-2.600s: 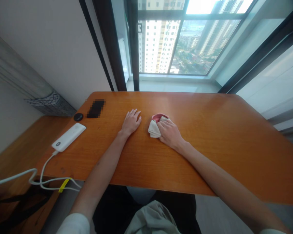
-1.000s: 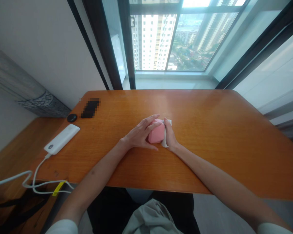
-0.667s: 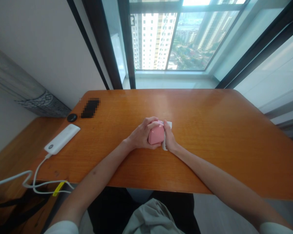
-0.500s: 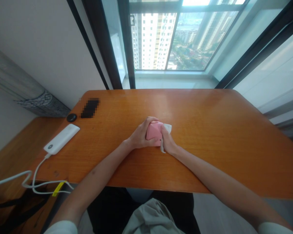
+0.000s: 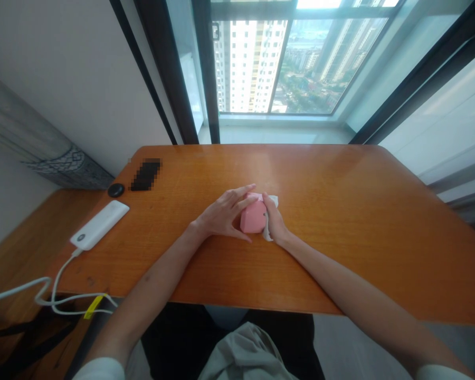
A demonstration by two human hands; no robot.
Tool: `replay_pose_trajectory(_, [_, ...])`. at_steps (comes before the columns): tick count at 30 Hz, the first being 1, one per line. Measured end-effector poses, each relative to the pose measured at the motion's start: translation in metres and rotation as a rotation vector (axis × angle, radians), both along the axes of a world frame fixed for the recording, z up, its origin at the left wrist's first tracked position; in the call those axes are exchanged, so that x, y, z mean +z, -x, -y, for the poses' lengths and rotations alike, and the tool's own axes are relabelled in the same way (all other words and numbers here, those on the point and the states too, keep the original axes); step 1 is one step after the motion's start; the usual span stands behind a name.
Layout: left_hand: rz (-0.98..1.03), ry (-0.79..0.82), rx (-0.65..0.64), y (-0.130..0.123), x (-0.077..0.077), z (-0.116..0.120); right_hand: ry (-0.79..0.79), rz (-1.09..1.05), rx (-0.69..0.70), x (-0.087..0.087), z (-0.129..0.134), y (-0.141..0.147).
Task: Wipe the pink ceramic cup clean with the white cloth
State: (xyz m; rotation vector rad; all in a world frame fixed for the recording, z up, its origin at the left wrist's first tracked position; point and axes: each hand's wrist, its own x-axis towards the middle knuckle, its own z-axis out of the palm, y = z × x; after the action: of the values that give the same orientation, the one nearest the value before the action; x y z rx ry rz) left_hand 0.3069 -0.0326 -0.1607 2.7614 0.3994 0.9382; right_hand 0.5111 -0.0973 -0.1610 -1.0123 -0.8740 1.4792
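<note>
A small pink box-shaped object (image 5: 253, 217) with rounded edges and a small dark spot on its right side is between my hands, over the front middle of the table. My left hand (image 5: 224, 214) is at its left, fingers spread and thumb apart. Some of its fingertips overlap the top left of the pink object; whether they touch it I cannot tell. My right hand (image 5: 276, 221) is closed around a white tissue (image 5: 266, 232), pressed to the object's right side. Part of the tissue sticks out above and below the fingers.
The wooden table (image 5: 360, 227) reaches to the window. At its left are a white power bank (image 5: 100, 225) with a white cable (image 5: 55, 295), a round black object (image 5: 116, 190) and a blurred-out dark rectangle (image 5: 145, 175). A yellow tag (image 5: 93, 306) wraps the cable.
My left hand has loosened from the pink object, its fingers spreading and shifting left. The object has turned slightly and moved a little right, while my right hand keeps the tissue against it.
</note>
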Motion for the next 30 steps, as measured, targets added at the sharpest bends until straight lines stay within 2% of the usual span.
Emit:
replay_pose_trajectory(3, [-0.035, -0.037, 0.033, 0.003, 0.000, 0.000, 0.024, -0.013, 0.004, 0.001, 0.000, 0.000])
replay_pose_trajectory(7, [-0.023, 0.022, 0.068, -0.001, -0.003, 0.004, 0.030, -0.032, 0.024, 0.002, 0.001, 0.001])
replay_pose_trajectory(16, [0.039, 0.088, 0.027, -0.008, 0.001, 0.008, 0.034, -0.068, 0.004, 0.000, 0.002, 0.003])
replay_pose_trajectory(22, [0.119, 0.262, 0.032, -0.014, 0.007, 0.014, -0.011, -0.037, -0.018, -0.001, 0.004, 0.002])
replay_pose_trajectory(27, [0.152, 0.580, 0.072, -0.016, -0.001, 0.015, -0.048, 0.082, -0.046, -0.010, 0.004, 0.000])
replay_pose_trajectory(30, [0.132, 0.634, 0.082, -0.017, -0.007, 0.015, -0.040, 0.091, -0.038, -0.010, 0.004, -0.001])
